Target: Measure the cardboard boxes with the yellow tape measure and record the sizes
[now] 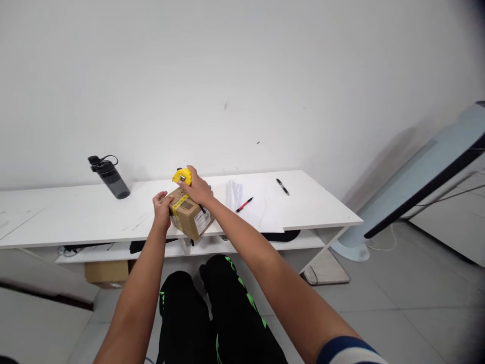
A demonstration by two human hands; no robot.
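Observation:
A small brown cardboard box [185, 218] sits tilted toward me at the front edge of the white table, with a white label and a barcode on it. My right hand [197, 189] is closed around a yellow tape measure [183, 175] just above the box's far side. My left hand [162, 208] pinches at the box's left edge, fingers closed. A yellow strip [179, 201] runs across the box near that hand; whether it is the measure's blade or adhesive tape I cannot tell.
On the white table [68, 215] a dark water bottle [113, 179] stands at the left. Right of the box lie paper sheets [265, 210], a red pen [244, 204] and a black pen [282, 186]. A lower shelf [223, 246] runs beneath; a pale blue standing appliance [409, 177] is at the right.

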